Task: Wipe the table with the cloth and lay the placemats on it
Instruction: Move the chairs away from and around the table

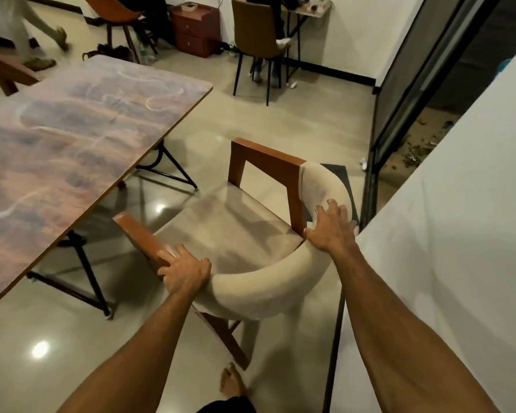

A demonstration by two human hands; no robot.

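- Left hand (185,271): clamped on armchair (251,234) where wooden left armrest (145,238) meets padded backrest (280,281); fingers (169,257) flat along the wood, thumb hooked over the cushion.
- Right hand (332,226): fingers spread and pressed on the top of the curved backrest, thumb by the rear post of right armrest (268,162); palm on fabric, not pinching.
- Both forearms extended from the lower edge, bare.
- Armchair: cream seat and backrest, orange-brown wood frame; standing on the glossy floor (72,353), apart from the table, open front turned toward the table edge.
- Table (72,129): at left, marbled purple-brown top with pale swirls, black metal legs (84,275); top bare across the visible area, no cloth or placemats in view.
- Bare foot (231,383): on the floor below the chair.
- White wall (444,263): just right of the right arm.
- Background: 2 further chairs, red drawer cabinet (195,29), legs of another person (36,34) walking at top left.
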